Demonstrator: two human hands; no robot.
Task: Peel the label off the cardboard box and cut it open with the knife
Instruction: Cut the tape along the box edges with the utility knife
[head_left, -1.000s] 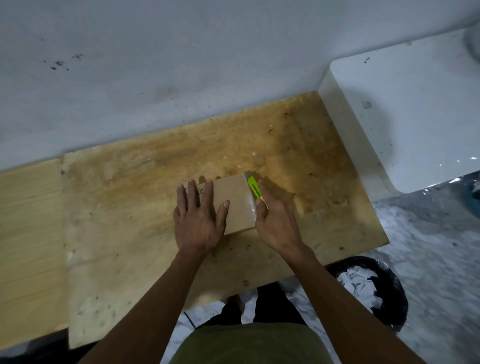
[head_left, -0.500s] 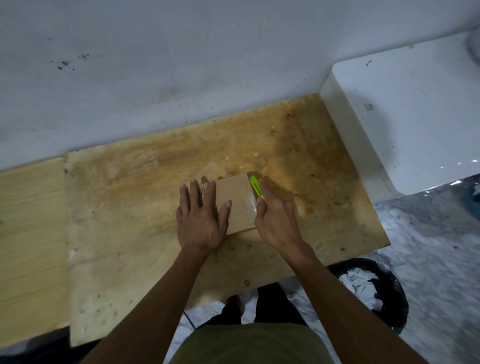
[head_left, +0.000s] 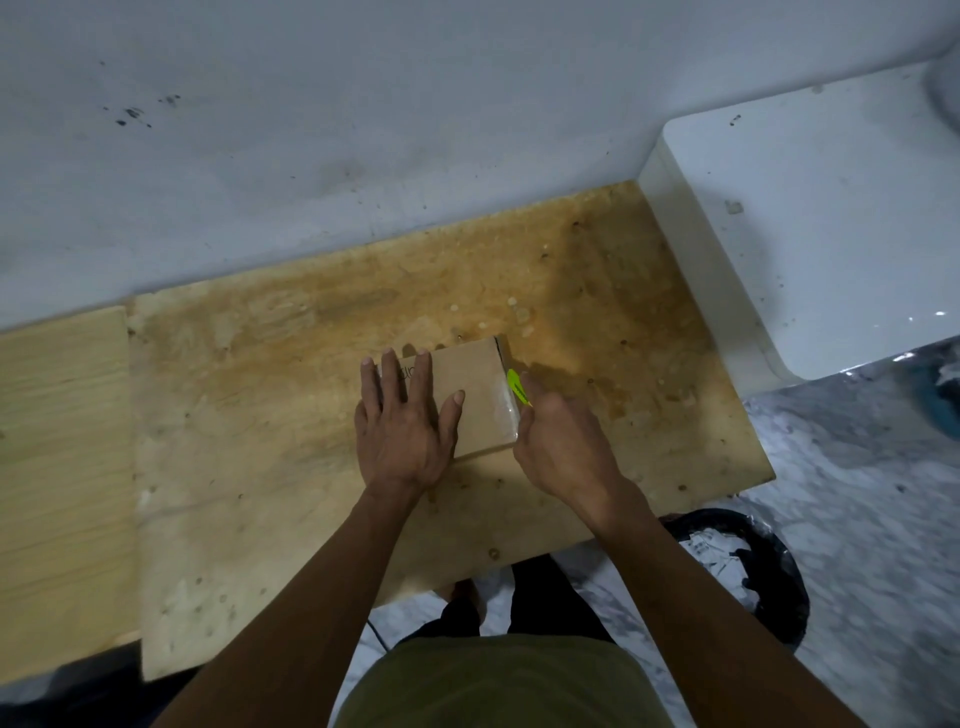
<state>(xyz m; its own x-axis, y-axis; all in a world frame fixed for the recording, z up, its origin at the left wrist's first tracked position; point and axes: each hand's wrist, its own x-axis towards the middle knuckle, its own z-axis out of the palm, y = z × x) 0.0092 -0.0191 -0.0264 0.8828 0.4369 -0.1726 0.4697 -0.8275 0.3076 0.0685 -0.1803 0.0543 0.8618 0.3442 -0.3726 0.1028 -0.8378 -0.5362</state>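
A small brown cardboard box (head_left: 475, 392) lies flat on the stained plywood board (head_left: 270, 374). My left hand (head_left: 402, 421) rests palm down on the box's left half with fingers spread, holding it still. My right hand (head_left: 558, 441) is closed around a knife with a bright green handle (head_left: 518, 387), pressed against the box's right edge, where clear tape shines. The blade itself is hidden by the box edge and my fingers. A dark gap shows at the box's far right corner.
A white wall rises behind the board. A white block (head_left: 810, 234) stands at the right end of the board. A paler plank (head_left: 57, 467) adjoins on the left. Below the near edge sits a black-lined bin (head_left: 748, 571) with white scraps on the marble floor.
My right hand with the knife has slid toward me along the box's right edge. The left hand stays on the box.
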